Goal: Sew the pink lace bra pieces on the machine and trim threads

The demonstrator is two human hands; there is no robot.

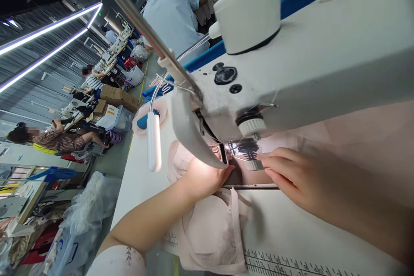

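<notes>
A pale pink bra (210,228) lies on the white sewing machine bed, one cup and a strap hanging toward the front edge. My left hand (205,179) is closed on the bra's fabric beside the needle area, its fingertips partly hidden behind the machine's curved thread-lever guard (194,133). To the right, my right hand (287,172) has its fingers pressed together, tips close by the lower white knob (255,165); what they pinch, if anything, I cannot make out. Above both hands looms the sewing machine head (233,99), its lamp lighting the needle area.
A white stick lamp (154,142) stands left of the machine head. A ruler scale (274,265) runs along the table's front edge. Pink fabric (365,131) lies behind my right hand. Ahead sits a co-worker in a light blue shirt (173,13). Boxes (119,97) and bags fill the left.
</notes>
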